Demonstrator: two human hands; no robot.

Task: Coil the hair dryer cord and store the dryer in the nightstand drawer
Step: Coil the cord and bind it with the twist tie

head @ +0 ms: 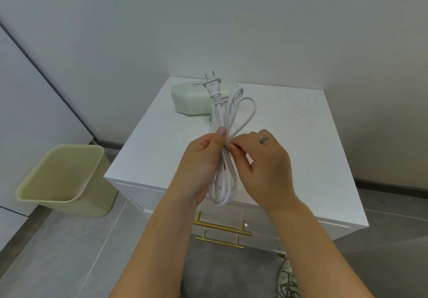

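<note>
Currently, my left hand (203, 159) grips the looped cord (223, 177) mid-frame; my right hand (261, 163) pinches it above the dryer (192, 98).

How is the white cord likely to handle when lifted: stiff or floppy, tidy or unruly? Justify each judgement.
Probably floppy: the cord droops in loops below the left hand. Likely unruly if released: only that hand and the right hand pinch its middle.

I count two hands, a left hand (201, 159) and a right hand (264, 165). There is one cord (223, 189), one plug (212, 87), one dryer (190, 98) and one nightstand (150, 135). It has two gold handles (222, 227), and one bin (92, 207) sits lower left.
</note>
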